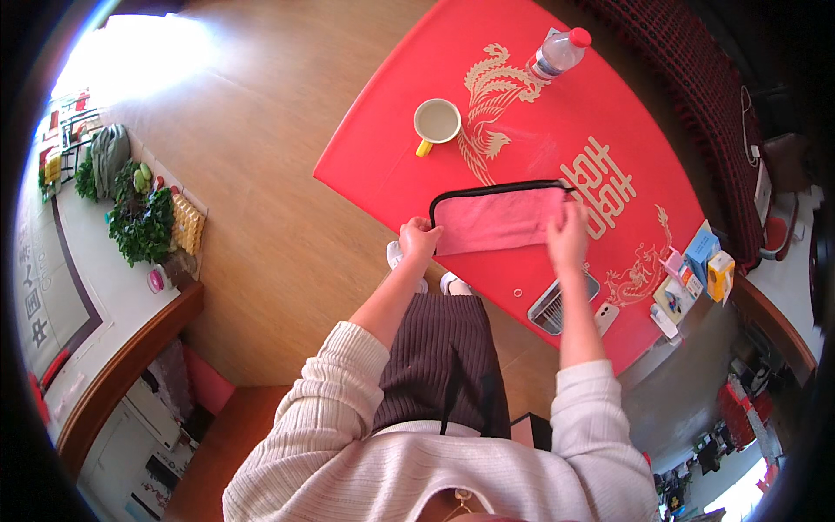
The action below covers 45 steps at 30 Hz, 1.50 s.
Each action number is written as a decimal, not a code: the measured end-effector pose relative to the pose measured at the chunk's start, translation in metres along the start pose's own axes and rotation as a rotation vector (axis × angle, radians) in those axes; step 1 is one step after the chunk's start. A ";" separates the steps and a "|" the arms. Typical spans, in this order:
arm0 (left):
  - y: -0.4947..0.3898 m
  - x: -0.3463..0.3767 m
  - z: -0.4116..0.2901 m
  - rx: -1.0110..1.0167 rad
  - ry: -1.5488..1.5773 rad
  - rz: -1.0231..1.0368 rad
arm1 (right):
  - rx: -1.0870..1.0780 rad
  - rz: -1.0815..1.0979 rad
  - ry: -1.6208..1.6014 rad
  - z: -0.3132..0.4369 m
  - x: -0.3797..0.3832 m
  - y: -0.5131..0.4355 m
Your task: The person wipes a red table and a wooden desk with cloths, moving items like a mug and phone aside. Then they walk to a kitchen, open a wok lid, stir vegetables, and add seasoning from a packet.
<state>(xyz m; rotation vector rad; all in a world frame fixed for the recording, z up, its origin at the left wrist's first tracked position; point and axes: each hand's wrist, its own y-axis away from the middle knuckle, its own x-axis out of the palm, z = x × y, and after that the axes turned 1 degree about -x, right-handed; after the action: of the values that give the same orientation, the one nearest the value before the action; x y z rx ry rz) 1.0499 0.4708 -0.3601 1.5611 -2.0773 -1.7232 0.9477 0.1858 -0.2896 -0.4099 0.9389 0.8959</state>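
A pink cloth with a black edging (496, 220) is stretched, apparently folded, between my two hands over the near side of a red-covered table (385, 130). My left hand (419, 237) grips its left edge. At its right end, my right hand (569, 236) has the fingers on the cloth, slightly blurred. Beyond the cloth stands a white mug with a yellow handle (437, 121). Below my right hand, partly hidden by the forearm, lies a silvery rectangular tray-like item (549, 312), with a phone (607, 318) beside it and a small ring-shaped item (518, 293) to its left.
A plastic bottle with a red cap (560, 53) stands at the far side. Small boxes, one blue (702, 251) and one yellow (720, 269), stand at the table's right corner. Leafy vegetables (140, 225) and an egg tray (188, 224) lie at the far left.
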 end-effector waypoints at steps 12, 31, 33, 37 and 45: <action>0.001 -0.025 -0.011 -0.015 0.383 0.226 | 0.249 0.254 -0.005 0.142 0.116 0.076; -0.045 -0.079 -0.130 0.332 0.357 0.331 | -0.025 -0.080 0.347 -0.122 0.005 -0.164; -0.051 -0.078 -0.127 0.376 0.432 0.411 | -0.035 -0.120 0.407 -0.104 0.023 -0.156; -0.063 -0.077 -0.120 0.414 0.375 0.419 | -0.277 -0.041 0.251 -0.042 0.044 -0.086; -0.061 -0.107 -0.105 0.446 0.373 0.432 | -0.382 0.361 0.157 0.041 0.069 -0.019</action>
<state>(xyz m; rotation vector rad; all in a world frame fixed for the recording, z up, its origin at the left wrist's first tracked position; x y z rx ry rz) 1.2031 0.4742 -0.3077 1.2451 -2.4471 -0.8024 1.0035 0.2348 -0.3258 -0.6562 1.0038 1.3984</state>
